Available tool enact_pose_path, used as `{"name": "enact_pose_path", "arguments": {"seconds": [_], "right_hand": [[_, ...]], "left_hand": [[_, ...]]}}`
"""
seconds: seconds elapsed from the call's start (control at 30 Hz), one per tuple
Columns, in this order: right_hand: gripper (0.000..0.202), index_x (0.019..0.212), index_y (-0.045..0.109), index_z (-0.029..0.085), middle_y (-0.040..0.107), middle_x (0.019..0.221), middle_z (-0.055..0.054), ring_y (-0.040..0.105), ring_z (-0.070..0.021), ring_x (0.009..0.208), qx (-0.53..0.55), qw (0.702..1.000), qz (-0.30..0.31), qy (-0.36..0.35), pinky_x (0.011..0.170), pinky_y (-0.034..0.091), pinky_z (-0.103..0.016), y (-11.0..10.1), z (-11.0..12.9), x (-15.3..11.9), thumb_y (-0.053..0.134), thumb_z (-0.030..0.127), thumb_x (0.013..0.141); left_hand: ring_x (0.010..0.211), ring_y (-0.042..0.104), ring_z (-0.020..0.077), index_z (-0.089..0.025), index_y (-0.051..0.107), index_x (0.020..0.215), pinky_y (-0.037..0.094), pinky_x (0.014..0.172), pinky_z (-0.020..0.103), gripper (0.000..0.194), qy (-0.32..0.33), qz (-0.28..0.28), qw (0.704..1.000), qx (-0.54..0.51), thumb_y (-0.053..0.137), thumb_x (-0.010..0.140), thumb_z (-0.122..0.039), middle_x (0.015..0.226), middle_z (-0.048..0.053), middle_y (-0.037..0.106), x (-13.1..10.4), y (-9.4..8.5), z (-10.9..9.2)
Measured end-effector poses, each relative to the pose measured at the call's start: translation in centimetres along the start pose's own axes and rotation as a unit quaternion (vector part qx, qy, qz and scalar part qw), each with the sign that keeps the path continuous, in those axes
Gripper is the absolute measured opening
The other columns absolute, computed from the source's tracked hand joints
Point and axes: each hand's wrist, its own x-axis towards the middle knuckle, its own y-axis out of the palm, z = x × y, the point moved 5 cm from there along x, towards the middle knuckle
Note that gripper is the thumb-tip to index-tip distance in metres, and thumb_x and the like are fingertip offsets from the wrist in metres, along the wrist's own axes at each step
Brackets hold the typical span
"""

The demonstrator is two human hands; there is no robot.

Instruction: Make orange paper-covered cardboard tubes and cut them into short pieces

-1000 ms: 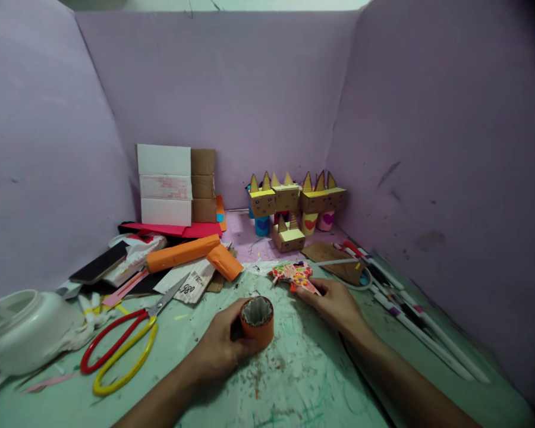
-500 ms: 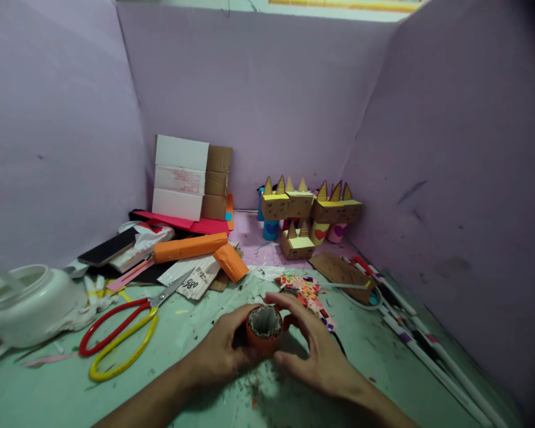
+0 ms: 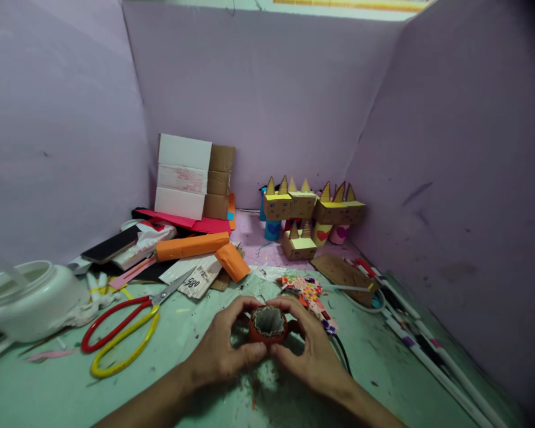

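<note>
A short orange tube (image 3: pixel 268 337) lined with corrugated cardboard stands upright on the green tabletop, its open end facing up toward me. My left hand (image 3: pixel 227 342) curls around its left side, thumb at the front and fingers at the back. From the right, my right hand (image 3: pixel 310 348) grips it the same way, thumb close to the other thumb. Red-and-yellow-handled scissors (image 3: pixel 125 333) lie partly open to the left. Just behind the right hand rests a flower-patterned cloth-like piece (image 3: pixel 304 289) with a black cord.
A white pot (image 3: pixel 31 303) stands at the left. Orange paper rolls (image 3: pixel 191 246), a phone-like black slab (image 3: pixel 111 244) and folded cardboard (image 3: pixel 182 178) lie behind. Cardboard animal figures (image 3: pixel 298 205) stand at the back. Long white sticks (image 3: pixel 432 356) line the right side, below purple walls (image 3: pixel 267 89).
My right fingers and thumb have closed in on the tube. My left thumb has moved up to its front edge. The view has shifted slightly.
</note>
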Motion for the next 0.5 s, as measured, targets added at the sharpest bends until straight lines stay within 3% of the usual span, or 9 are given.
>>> {"name": "enact_pose_path", "arguments": {"seconds": [0.27, 0.5], "right_hand": [[0.047, 0.11, 0.053, 0.021, 0.055, 0.115, -0.007, 0.055, -0.0228, 0.105, 0.015, 1.0, 0.006, -0.001, 0.08, 0.048, -0.033, -0.15, -0.72, -0.18, 0.057, 0.013, 0.064], [0.041, 0.104, 0.057, 0.021, 0.058, 0.105, -0.006, 0.056, -0.0216, 0.099, 0.002, 1.0, 0.009, -0.025, 0.076, 0.048, -0.03, -0.13, -0.55, 0.07, 0.056, 0.013, 0.064]], "left_hand": [[0.087, 0.058, 0.0226, -0.016, 0.052, 0.104, 0.047, 0.075, 0.033, 0.045, -0.026, -0.01, 1.0, -0.003, 0.067, 0.07, -0.04, 0.097, 0.007, 0.062, 0.11, 0.36, -0.12], [0.086, 0.057, 0.0198, -0.018, 0.052, 0.106, 0.046, 0.075, 0.03, 0.041, -0.01, -0.004, 1.0, 0.022, 0.068, 0.072, -0.034, 0.096, 0.004, 0.062, 0.19, 0.56, -0.02]]}}
